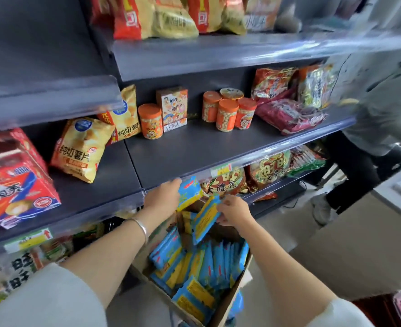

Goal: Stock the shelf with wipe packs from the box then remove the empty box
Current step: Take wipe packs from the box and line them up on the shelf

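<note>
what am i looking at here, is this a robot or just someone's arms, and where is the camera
No robot here: these are a person's two bare hands. There is one picture, taken by a wide-angle camera worn on the person's head, looking forward and down, which is why the arms reach in from the bottom. The left hand holds a blue wipe pack up at the front edge of the grey shelf. The right hand holds a second pack just above the cardboard box, which holds many more blue packs. On the shelf stand orange-lidded jars, a small carton and yellow chip bags. Another person stands at the far right.
</note>
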